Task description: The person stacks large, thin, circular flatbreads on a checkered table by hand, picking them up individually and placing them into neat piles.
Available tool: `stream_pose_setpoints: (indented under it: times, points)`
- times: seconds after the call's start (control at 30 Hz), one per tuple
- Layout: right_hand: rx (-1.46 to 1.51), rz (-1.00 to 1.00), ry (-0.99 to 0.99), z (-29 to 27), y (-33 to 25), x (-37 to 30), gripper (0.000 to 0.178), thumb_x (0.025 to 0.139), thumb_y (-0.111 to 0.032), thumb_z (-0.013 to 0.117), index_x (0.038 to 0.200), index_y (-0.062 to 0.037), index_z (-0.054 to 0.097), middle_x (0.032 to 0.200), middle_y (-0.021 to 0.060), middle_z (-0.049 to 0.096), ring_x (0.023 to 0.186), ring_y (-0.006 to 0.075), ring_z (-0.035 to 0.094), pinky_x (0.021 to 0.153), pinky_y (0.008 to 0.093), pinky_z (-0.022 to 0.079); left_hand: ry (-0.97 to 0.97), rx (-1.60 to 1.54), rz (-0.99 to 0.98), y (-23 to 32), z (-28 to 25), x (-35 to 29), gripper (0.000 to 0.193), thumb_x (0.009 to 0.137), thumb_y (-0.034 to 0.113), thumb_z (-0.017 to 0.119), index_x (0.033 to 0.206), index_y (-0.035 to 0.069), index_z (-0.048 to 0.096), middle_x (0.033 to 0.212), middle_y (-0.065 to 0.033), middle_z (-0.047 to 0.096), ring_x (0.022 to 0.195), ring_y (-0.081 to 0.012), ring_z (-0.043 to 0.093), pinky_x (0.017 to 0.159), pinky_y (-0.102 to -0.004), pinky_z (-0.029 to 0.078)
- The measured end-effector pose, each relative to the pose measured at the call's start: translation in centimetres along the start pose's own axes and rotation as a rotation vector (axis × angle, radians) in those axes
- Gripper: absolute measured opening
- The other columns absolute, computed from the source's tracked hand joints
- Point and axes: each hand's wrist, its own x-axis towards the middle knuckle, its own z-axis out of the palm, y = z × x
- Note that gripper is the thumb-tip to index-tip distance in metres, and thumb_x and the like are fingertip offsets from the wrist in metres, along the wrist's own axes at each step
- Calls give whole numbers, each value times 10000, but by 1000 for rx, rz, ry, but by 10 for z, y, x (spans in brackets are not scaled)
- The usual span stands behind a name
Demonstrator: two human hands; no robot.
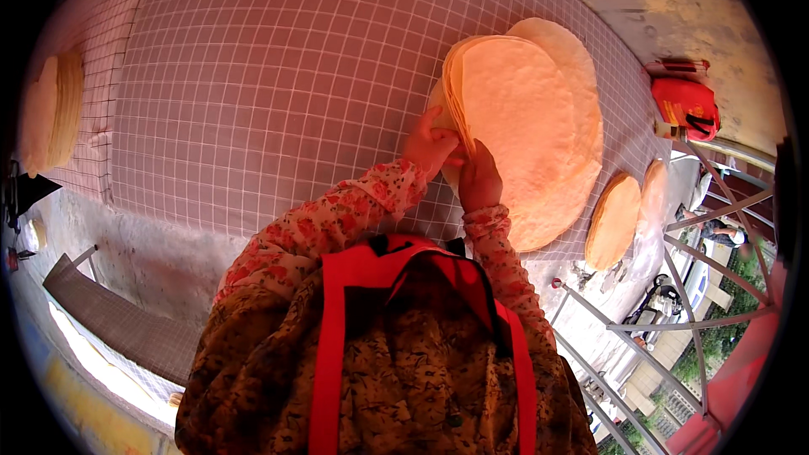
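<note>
Round sheet stack (pixel 527 109), right of frame centre, on checked bench (pixel 278 76) | right hand (pixel 481 179): grip pinching its edge | left hand (pixel 431 148): at edge, closure unclear | step: apparently separating layers | next: likely needs single-layer pinch

The round sheets (pixel 522 109) look matt and faintly bumpy

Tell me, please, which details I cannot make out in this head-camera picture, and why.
In the head view:
- How many thin, pale-orange, round sheets the left hand and right hand touch: the hands and overlapping edges hide this.
- Outer side of the pale-yellow, rounded stack at far left: cut off by the picture's dark rim.
- What the distant person outside is doing: too small.
</note>
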Motion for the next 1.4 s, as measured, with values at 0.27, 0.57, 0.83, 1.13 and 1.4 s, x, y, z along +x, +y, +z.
stream_pose_setpoints:
  times: [0.27,0.57,0.83,1.13,1.4]
  points:
    - [847,301,-88,-63,70,25,273,873,-30,494,1138,7,546,1015,20,612,906,79,557,779,224,454,211,420,174,-28,-40,40,404,756,45,621,1138,11,494,914,-105,599,758,-174,604,642,-278,499]
    - [365,66,36,-297,77,96,308,886,-37,519,1192,-15,536,1056,31,601,923,87,548,811,233,447,168,1110,137,3,-27,67,348,647,205,701,902,8,570,772,-111,599,685,-254,599,647,-343,490]
    - [-261,-248,149,-224,29,46,277,848,-12,511,1118,-22,570,1012,143,629,937,245,605,828,323,464,6,1030,45,21,-19,60,216,643,184,675,752,18,590,702,-94,599,701,-173,614,606,-324,487]
    - [-51,-65,75,-36,25,-4,272,796,-30,513,1061,-53,572,1019,145,629,886,321,618,733,386,518,-34,298,-191,9,-2,41,275,765,33,542,1031,-31,520,955,-146,603,849,-249,633,707,-337,562]
    - [-18,-102,33,-24,21,-10,366,828,-143,563,1150,20,502,1087,230,567,995,372,558,832,393,468,-117,230,-192,4,3,40,320,841,73,522,1147,-14,481,1051,-136,595,906,-236,631,764,-359,557]
